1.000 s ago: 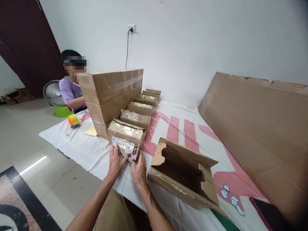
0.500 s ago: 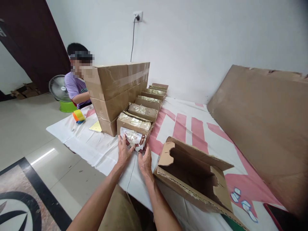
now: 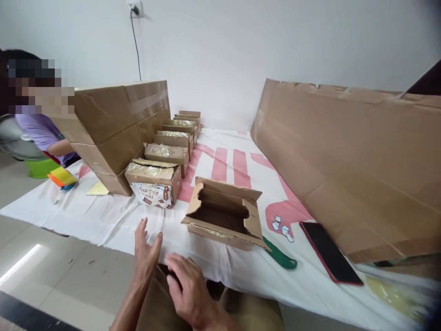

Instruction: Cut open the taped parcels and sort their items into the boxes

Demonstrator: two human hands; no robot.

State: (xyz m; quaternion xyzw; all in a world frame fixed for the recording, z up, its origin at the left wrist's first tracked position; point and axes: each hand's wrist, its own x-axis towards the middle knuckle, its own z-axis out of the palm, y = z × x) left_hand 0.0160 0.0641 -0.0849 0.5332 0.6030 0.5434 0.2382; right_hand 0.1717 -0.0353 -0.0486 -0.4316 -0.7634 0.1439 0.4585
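Observation:
My left hand (image 3: 146,248) is raised near the table's front edge, its fingers apart and nothing in it. Beside it, to the right and lower, my right hand (image 3: 188,287) has loosely bent, spread fingers and is also bare. Beyond them a white pouch (image 3: 151,195) with dark red print leans upright against the front of a cardboard box (image 3: 155,174); neither hand touches it. To the right stands an open cardboard box (image 3: 222,230) with its flaps up; the inside that shows is dark.
Several filled boxes (image 3: 172,140) run back in a row beside a tall stack of taped cartons (image 3: 113,122). A cardboard sheet (image 3: 341,161) leans at right, near a phone (image 3: 330,253) and a green strap (image 3: 282,257). A person in purple (image 3: 41,131) sits at left.
Both hands have let go of the pouch and drawn back toward me, leaving it leaning on the box. My view has turned to the right.

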